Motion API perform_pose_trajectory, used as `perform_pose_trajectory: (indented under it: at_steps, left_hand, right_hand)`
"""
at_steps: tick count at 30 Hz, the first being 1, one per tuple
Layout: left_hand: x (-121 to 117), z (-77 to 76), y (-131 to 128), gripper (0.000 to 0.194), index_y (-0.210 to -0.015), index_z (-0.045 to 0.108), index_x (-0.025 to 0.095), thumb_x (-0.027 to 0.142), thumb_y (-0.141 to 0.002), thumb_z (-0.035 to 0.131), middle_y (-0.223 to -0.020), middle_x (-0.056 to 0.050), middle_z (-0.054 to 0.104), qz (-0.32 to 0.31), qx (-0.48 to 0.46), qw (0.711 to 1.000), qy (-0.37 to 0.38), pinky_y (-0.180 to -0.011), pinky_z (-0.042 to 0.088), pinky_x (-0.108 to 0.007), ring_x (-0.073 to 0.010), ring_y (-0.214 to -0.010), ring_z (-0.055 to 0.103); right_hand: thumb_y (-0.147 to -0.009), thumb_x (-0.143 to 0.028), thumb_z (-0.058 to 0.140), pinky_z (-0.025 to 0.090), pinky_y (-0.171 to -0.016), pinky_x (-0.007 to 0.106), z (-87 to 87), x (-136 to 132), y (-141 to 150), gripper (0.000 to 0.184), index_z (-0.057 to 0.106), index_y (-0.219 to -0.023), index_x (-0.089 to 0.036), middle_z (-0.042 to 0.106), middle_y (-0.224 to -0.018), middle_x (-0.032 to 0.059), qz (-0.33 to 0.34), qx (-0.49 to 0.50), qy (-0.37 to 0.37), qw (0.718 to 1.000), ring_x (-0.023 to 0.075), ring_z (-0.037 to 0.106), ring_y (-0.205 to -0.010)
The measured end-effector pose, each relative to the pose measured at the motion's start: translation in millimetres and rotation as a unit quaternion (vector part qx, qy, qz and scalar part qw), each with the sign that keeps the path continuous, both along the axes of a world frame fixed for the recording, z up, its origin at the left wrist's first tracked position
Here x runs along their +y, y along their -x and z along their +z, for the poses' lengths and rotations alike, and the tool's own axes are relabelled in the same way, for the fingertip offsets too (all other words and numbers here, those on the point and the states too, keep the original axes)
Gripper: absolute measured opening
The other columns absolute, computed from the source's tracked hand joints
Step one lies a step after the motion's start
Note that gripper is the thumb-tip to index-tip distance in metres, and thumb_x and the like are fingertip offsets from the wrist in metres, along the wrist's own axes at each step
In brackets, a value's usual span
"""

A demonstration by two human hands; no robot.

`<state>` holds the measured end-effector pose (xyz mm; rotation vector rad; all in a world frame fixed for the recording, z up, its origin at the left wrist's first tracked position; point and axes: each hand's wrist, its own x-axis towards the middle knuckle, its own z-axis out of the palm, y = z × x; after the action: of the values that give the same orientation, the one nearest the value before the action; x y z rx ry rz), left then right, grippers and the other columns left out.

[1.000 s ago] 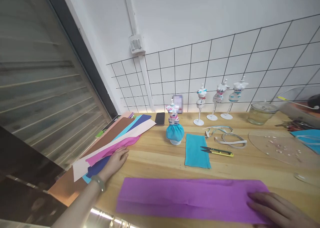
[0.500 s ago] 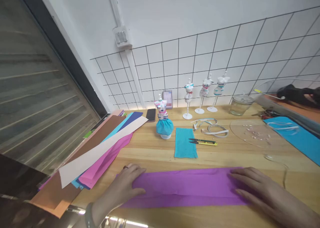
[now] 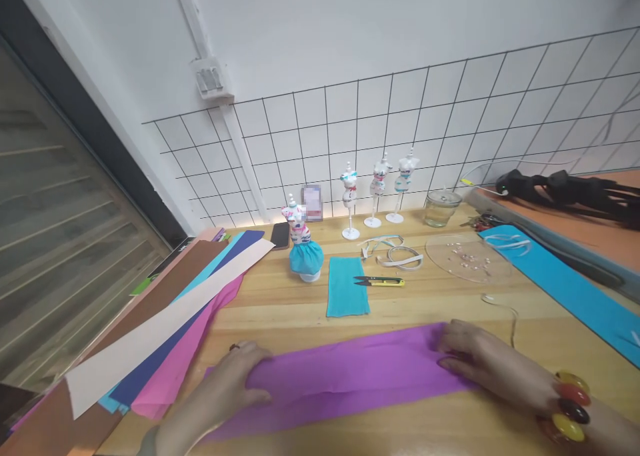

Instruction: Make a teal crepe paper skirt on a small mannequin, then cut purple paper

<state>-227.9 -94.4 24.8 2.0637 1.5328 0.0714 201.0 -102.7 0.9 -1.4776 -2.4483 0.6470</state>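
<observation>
A long purple crepe-paper strip point(image 3: 350, 373) lies across the front of the wooden table point(image 3: 425, 303). My left hand point(image 3: 227, 383) lies flat on its left end, fingers stretched out. My right hand point(image 3: 477, 356) presses on the strip's right end, where the paper is bunched under the fingers; whether it grips the paper is unclear. A chunky beaded bracelet point(image 3: 570, 409) sits on my right wrist.
A fan of coloured paper sheets point(image 3: 165, 309) lies at the left. Behind the strip are a small teal piece point(image 3: 347, 286), yellow thread snips point(image 3: 380, 281), a mannequin in a teal skirt point(image 3: 304, 253), three small mannequins point(image 3: 375, 189), a phone point(image 3: 281, 235), ribbon point(image 3: 395, 253), a glass jar point(image 3: 441, 208), a clear plate point(image 3: 467, 259), and a blue strip point(image 3: 565, 283) at the right.
My left hand left the paper stack and came down onto the purple strip's left end. My right hand slid left along the strip, and the view swung to the right.
</observation>
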Motion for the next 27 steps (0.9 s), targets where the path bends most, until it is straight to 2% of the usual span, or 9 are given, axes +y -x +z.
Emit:
perform_pose_trajectory:
  at_steps: [2, 6, 8, 10, 14, 17, 21, 24, 27]
  left_hand:
    - [1.5, -3.1, 0.9, 0.043, -0.105, 0.055, 0.026, 0.031, -0.063, 0.062, -0.1, -0.002, 0.055, 0.015, 0.001, 1.0, 0.012, -0.08, 0.037, -0.029, -0.0225, -0.097, 0.048]
    - [5.1, -9.7, 4.4, 0.063, -0.124, 0.038, 0.029, 0.034, -0.065, 0.058, -0.085, 0.0, 0.055, 0.046, 0.021, 0.997, 0.052, -0.066, 0.037, -0.025, -0.0197, -0.081, 0.053]
    - [8.0, -10.8, 6.1, 0.054, -0.118, 0.044, 0.027, 0.036, -0.066, 0.057, -0.082, 0.001, 0.055, 0.041, 0.026, 0.998, 0.046, -0.064, 0.036, -0.024, -0.0189, -0.079, 0.052]
    - [11.0, -10.5, 7.1, 0.036, -0.099, 0.053, 0.024, 0.037, -0.066, 0.055, -0.082, 0.001, 0.055, 0.031, 0.03, 0.998, 0.034, -0.062, 0.034, -0.023, -0.0182, -0.078, 0.051]
    - [15.5, -9.4, 6.4, 0.02, -0.079, 0.051, 0.021, 0.035, -0.066, 0.055, -0.077, 0.002, 0.051, 0.029, 0.043, 0.998, 0.046, -0.057, 0.03, -0.023, -0.0154, -0.071, 0.047]
    - [18.1, -9.6, 4.1, 0.014, -0.074, 0.047, 0.021, 0.029, -0.065, 0.054, -0.076, 0.003, 0.05, 0.017, 0.038, 0.998, 0.05, -0.058, 0.03, -0.022, -0.0142, -0.07, 0.045]
    - [24.2, -7.8, 2.8, 0.009, -0.069, 0.044, 0.02, 0.021, -0.065, 0.052, -0.079, 0.003, 0.05, -0.009, 0.013, 1.0, 0.011, -0.064, 0.031, -0.023, -0.0141, -0.076, 0.045]
    - [33.0, -0.8, 4.7, 0.007, -0.07, 0.045, 0.02, 0.025, -0.069, 0.05, -0.075, 0.003, 0.052, 0.005, 0.003, 1.0, -0.01, -0.062, 0.032, -0.023, -0.0139, -0.073, 0.046]
    - [47.7, 12.1, 7.0, 0.014, -0.073, 0.049, 0.021, 0.034, -0.072, 0.05, -0.074, 0.003, 0.054, 0.007, -0.017, 1.0, -0.025, -0.061, 0.033, -0.023, -0.0141, -0.071, 0.048]
  right_hand:
    - [-0.084, -0.038, 0.045, 0.045, -0.08, 0.038, 2.1, 0.8, 0.3, 0.025, 0.064, -0.083, -0.022, 0.061, -0.093, 0.0073, 0.003, 0.014, -0.001, 1.0, 0.0228, 0.055, -0.09]
    - [-0.083, -0.038, 0.048, 0.038, -0.092, 0.038, -1.8, 6.7, -3.1, 0.022, 0.064, -0.087, -0.024, 0.051, -0.119, 0.0077, -0.015, 0.035, 0.003, 0.999, 0.0251, 0.045, -0.111]
    - [-0.082, -0.035, 0.048, 0.037, -0.094, 0.038, -4.6, 11.3, -3.8, 0.021, 0.063, -0.092, -0.023, 0.049, -0.122, 0.0083, -0.037, 0.029, 0.004, 0.999, 0.0254, 0.045, -0.113]
    - [-0.081, -0.031, 0.048, 0.039, -0.091, 0.037, -5.3, 15.8, -2.3, 0.021, 0.062, -0.095, -0.023, 0.052, -0.116, 0.0087, -0.044, 0.024, 0.002, 0.999, 0.0247, 0.049, -0.108]
    - [-0.08, -0.026, 0.047, 0.044, -0.075, 0.033, -1.1, 20.4, 3.0, 0.014, 0.061, -0.083, -0.021, 0.059, -0.09, 0.0057, -0.031, 0.009, 0.02, 0.999, 0.0204, 0.057, -0.083]
    - [-0.079, -0.024, 0.048, 0.044, -0.068, 0.03, 0.0, 19.9, 3.9, 0.011, 0.057, -0.074, -0.02, 0.059, -0.08, 0.0035, -0.034, 0.005, 0.031, 0.999, 0.0181, 0.057, -0.074]
    - [-0.078, -0.027, 0.05, 0.043, -0.068, 0.029, 0.2, 19.5, 0.6, 0.011, 0.058, -0.075, -0.021, 0.061, -0.08, 0.0035, -0.04, 0.031, 0.038, 0.998, 0.0182, 0.057, -0.074]
    - [-0.08, -0.032, 0.049, 0.043, -0.069, 0.028, 6.1, 23.0, -3.1, 0.016, 0.06, -0.077, -0.021, 0.063, -0.083, 0.0043, -0.055, 0.057, 0.051, 0.996, 0.0189, 0.058, -0.076]
    - [-0.081, -0.038, 0.048, 0.043, -0.064, 0.026, 16.8, 32.1, -7.6, 0.021, 0.059, -0.077, -0.021, 0.064, -0.081, 0.004, -0.086, 0.069, 0.068, 0.992, 0.0182, 0.058, -0.073]
